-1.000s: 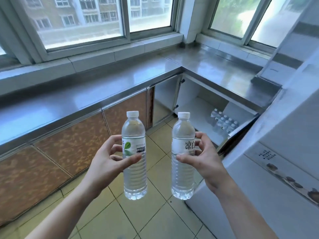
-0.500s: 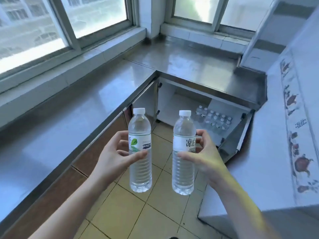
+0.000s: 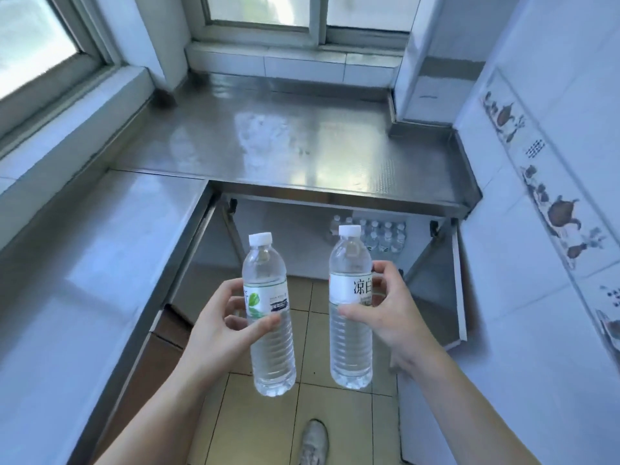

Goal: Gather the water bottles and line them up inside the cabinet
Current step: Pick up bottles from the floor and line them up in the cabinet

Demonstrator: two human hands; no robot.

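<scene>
My left hand [image 3: 218, 325] wrapped around an upright green-leaf bottle [image 3: 270, 317], my right hand [image 3: 391, 308] clasping a white-label bottle [image 3: 350, 310], both above the tiled floor [image 3: 312, 417], open cabinet [image 3: 432, 290] ahead, bottle rows [image 3: 382, 236] on its shelf.

Stored bottles [image 3: 382, 234] in cabinet [image 3: 292, 236] under counter [image 3: 285, 146] — right side.

Two held water bottles [image 3: 272, 317], perhaps a dozen stored bottles [image 3: 382, 234], one shoe [image 3: 313, 443].
</scene>
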